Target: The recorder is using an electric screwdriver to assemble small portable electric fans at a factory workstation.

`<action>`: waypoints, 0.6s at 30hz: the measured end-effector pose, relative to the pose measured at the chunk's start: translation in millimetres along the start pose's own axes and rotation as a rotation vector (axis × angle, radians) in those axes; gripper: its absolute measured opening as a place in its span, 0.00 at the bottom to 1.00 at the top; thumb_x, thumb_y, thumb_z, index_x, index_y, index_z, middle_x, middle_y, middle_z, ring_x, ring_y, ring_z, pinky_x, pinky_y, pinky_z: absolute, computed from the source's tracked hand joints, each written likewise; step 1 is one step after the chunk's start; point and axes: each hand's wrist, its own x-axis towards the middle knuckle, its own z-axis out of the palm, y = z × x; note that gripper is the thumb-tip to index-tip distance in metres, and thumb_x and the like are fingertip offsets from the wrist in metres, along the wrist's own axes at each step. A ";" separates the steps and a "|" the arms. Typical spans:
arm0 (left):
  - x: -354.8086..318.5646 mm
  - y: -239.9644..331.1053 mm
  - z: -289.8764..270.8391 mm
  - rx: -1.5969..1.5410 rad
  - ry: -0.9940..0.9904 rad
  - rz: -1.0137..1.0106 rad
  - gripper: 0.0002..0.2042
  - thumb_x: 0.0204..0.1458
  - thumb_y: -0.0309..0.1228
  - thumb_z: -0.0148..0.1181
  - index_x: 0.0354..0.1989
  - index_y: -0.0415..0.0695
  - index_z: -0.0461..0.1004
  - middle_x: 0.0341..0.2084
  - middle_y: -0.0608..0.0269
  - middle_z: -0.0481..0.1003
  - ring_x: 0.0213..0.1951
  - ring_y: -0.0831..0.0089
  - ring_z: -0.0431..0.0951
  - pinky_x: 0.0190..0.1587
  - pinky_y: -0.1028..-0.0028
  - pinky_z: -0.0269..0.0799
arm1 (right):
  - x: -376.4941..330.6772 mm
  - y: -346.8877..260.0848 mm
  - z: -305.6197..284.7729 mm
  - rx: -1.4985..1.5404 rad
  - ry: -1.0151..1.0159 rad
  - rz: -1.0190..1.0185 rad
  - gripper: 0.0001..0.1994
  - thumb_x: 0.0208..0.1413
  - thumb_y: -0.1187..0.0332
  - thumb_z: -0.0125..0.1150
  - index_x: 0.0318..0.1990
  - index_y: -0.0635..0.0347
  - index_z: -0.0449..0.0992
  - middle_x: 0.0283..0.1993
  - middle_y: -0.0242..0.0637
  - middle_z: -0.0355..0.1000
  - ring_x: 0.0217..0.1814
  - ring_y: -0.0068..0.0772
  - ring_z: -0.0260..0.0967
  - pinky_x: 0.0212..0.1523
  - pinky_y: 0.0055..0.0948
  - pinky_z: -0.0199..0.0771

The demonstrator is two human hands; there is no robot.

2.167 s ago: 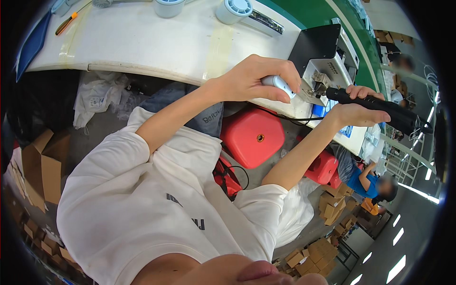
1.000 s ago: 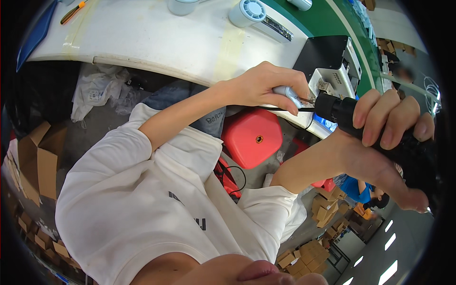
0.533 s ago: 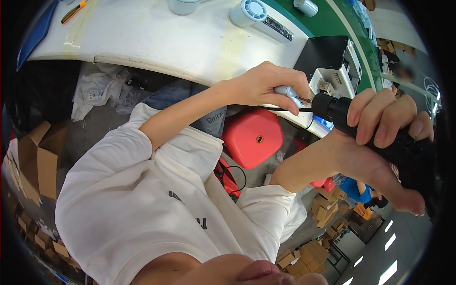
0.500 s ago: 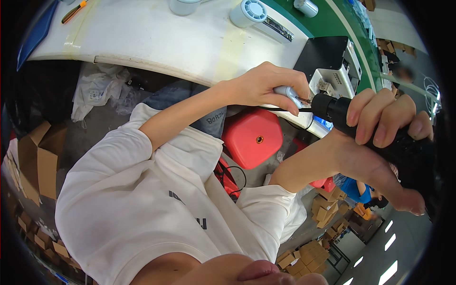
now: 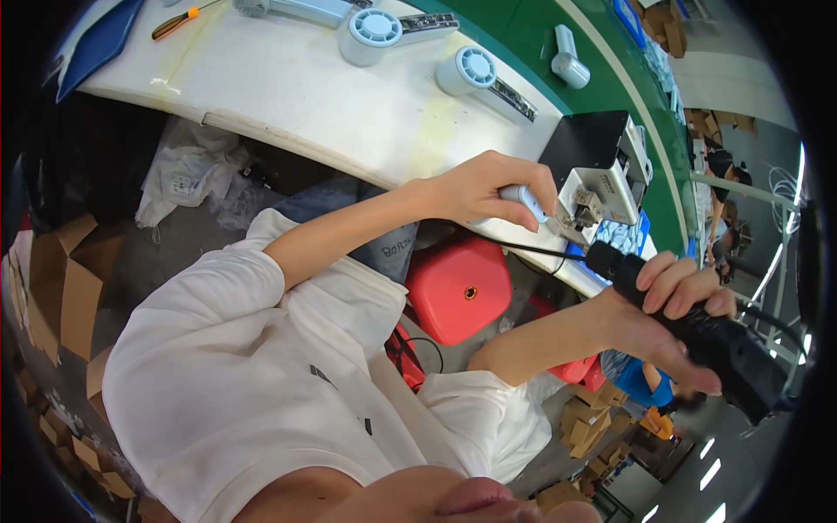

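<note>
My left hand (image 5: 497, 193) is closed round a light-blue plastic part (image 5: 521, 202); only its rounded end shows past my thumb and fingers. Lower and to the right, my right hand (image 5: 671, 301) grips a black electric screwdriver (image 5: 697, 318). The tool's nose lies apart from the light-blue part, and I cannot make out its bit. Just beyond my left hand stands a black-and-white boxy device (image 5: 615, 187) with a metal fitting in front, probably a screw feeder.
On the white bench (image 5: 288, 78) lie light-blue handheld fans (image 5: 375, 35), some with bare circuitry along the handle, and an orange-black hand screwdriver (image 5: 174, 24). Another light-blue piece (image 5: 569, 68) rests on the green surface. A red stool (image 5: 458, 301) and cardboard boxes (image 5: 83, 288) stand below.
The electric screwdriver has come away from the light-blue part, moving down in the picture with my right hand. My left hand keeps its hold. The view has shifted, showing more of the bench.
</note>
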 end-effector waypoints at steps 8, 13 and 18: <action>18.7 22.7 -5.7 0.272 -0.157 -0.031 0.14 0.41 0.39 0.64 0.33 0.48 0.71 0.31 0.65 0.74 0.30 0.69 0.75 0.27 0.75 0.68 | -62.7 63.1 -61.3 -0.485 0.381 0.103 0.35 0.44 0.29 0.43 0.33 0.59 0.61 0.15 0.32 0.56 0.11 0.24 0.52 0.13 0.21 0.56; 84.8 37.7 -27.6 0.677 -0.314 0.130 0.13 0.43 0.41 0.62 0.33 0.49 0.70 0.29 0.73 0.71 0.23 0.70 0.73 0.24 0.73 0.66 | -85.4 87.3 -85.3 -0.538 0.463 0.118 0.36 0.46 0.30 0.42 0.33 0.63 0.63 0.16 0.32 0.56 0.13 0.24 0.53 0.15 0.21 0.56; 143.7 -19.9 -69.2 1.161 -0.660 0.072 0.15 0.47 0.41 0.57 0.40 0.50 0.65 0.34 0.67 0.71 0.28 0.64 0.75 0.27 0.67 0.69 | -83.5 92.6 -89.8 -0.576 0.532 0.101 0.33 0.49 0.33 0.41 0.33 0.62 0.63 0.17 0.31 0.56 0.15 0.23 0.54 0.17 0.20 0.56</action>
